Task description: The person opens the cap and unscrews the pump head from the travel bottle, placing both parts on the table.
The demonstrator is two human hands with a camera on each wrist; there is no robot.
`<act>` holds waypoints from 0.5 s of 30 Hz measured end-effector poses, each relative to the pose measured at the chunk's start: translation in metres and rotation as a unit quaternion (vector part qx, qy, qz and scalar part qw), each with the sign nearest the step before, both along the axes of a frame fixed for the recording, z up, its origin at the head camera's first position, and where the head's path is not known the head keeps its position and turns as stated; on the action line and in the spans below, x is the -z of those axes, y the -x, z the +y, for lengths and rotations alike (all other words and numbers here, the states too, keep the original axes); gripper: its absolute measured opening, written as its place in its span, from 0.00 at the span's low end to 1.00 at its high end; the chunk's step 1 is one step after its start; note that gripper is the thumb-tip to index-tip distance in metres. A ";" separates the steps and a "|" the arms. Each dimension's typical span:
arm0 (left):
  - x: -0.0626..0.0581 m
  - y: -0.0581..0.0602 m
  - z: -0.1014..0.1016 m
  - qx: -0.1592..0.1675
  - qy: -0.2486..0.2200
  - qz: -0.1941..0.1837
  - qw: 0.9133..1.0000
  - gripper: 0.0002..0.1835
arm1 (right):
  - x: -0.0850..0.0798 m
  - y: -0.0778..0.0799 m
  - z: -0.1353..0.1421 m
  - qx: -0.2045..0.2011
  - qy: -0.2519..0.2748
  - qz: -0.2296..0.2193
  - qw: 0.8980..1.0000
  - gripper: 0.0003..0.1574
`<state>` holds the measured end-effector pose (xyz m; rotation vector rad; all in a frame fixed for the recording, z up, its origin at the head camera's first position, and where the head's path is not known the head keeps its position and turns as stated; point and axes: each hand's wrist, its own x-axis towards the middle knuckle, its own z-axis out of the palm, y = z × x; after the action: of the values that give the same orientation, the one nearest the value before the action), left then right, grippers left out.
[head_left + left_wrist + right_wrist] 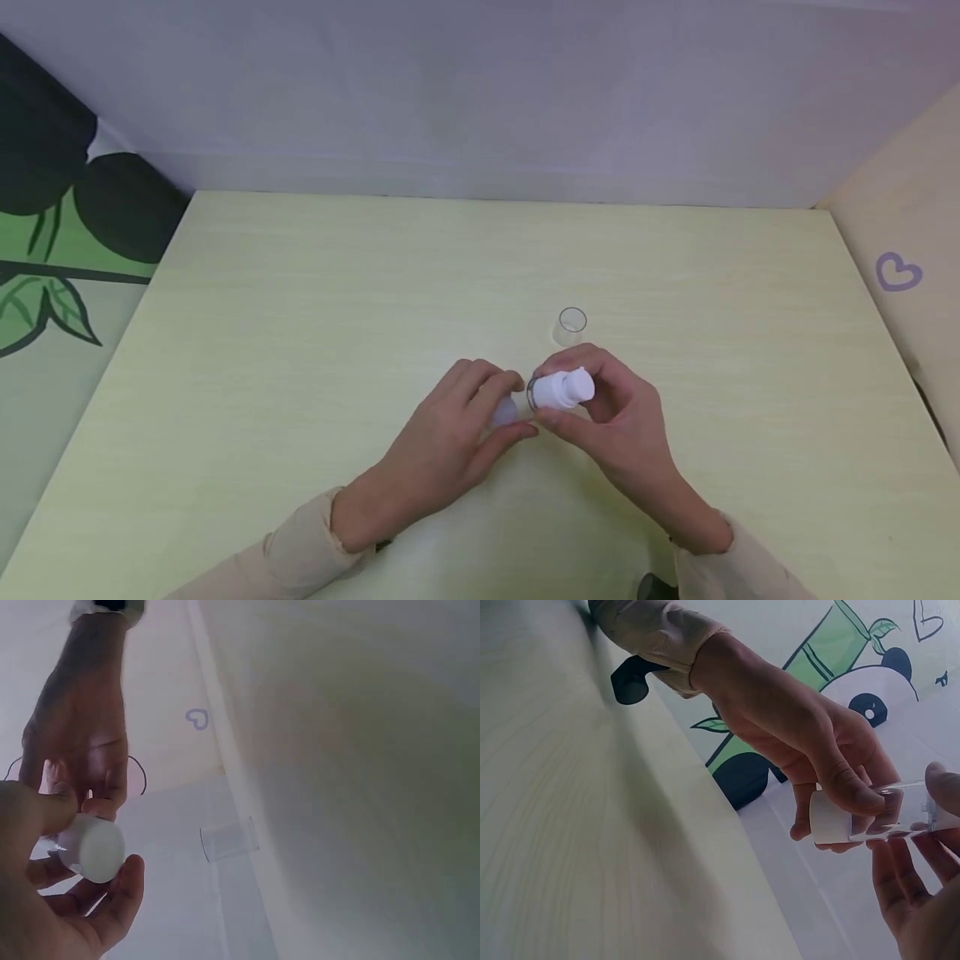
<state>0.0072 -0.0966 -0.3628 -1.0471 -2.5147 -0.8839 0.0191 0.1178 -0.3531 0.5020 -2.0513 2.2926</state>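
Note:
Between both hands is a small pump bottle (558, 390), lying nearly sideways above the table. Its white pump head points right, and its clear body (891, 817) shows in the right wrist view. My left hand (457, 433) grips the bottle's white base (101, 851), with the thumb on one side and fingers on the other. At the pump end, my right hand (622, 417) pinches the bottle near its collar between thumb and fingers. A clear cap (569, 328) stands upright on the table, just beyond the right hand.
The pale wooden table (300, 292) meets a light back wall (480, 100). On the right is a side panel with a purple heart (898, 272); green and black panda artwork (45, 208) covers the left one. A dark object (657, 587) shows by the right sleeve.

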 end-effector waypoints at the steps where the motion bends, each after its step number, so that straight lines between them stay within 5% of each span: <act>1: -0.001 0.000 0.000 0.005 -0.017 -0.014 1.000 0.22 | 0.000 0.000 0.000 0.000 -0.004 0.008 1.000 0.21; 8: -0.002 0.000 -0.003 0.045 -0.103 -0.084 0.990 0.23 | 0.002 0.002 0.001 -0.014 0.006 0.068 0.998 0.26; 15: -0.002 -0.001 -0.003 0.071 -0.130 -0.115 0.982 0.22 | 0.003 0.008 0.001 -0.042 0.038 0.112 0.992 0.25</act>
<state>0.0087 -0.0999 -0.3608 -1.1032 -2.4346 -1.4055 0.0110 0.1184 -0.3562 0.8137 -1.8655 2.2300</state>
